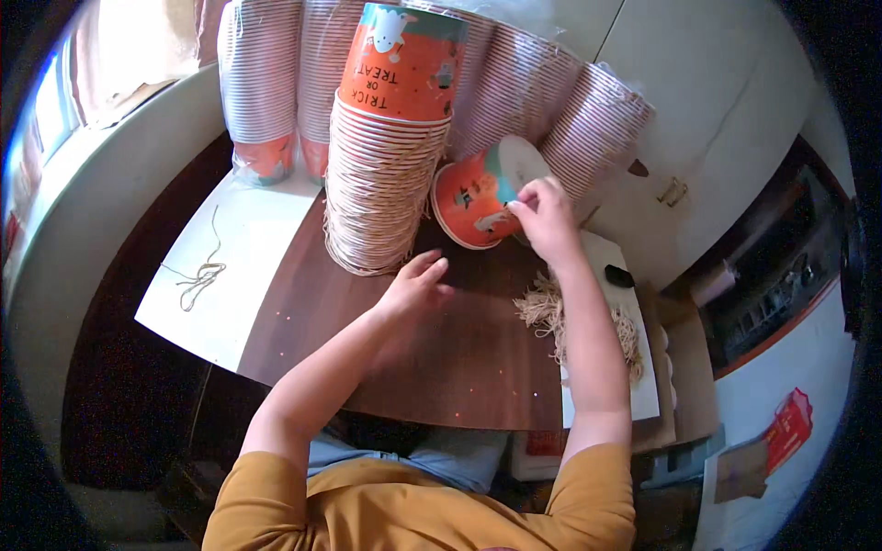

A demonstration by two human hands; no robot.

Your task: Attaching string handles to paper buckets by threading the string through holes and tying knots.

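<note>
- Near the front edge of the brown table (303, 321), the left hand (415, 286) lies open and holds nothing.
- Farther right, the right hand (544, 216) pinches the rim of the orange paper cup (470, 200) lying on its side.
- That cup looks light and easy to squash, so its stiff rim seems the best place to hold.
- Far back stands a tall cup stack (386, 165).

My left hand (418, 285) lay loosely open, fingers half spread; my right hand (544, 219) reached farther forward, fingers pinched together.
</note>
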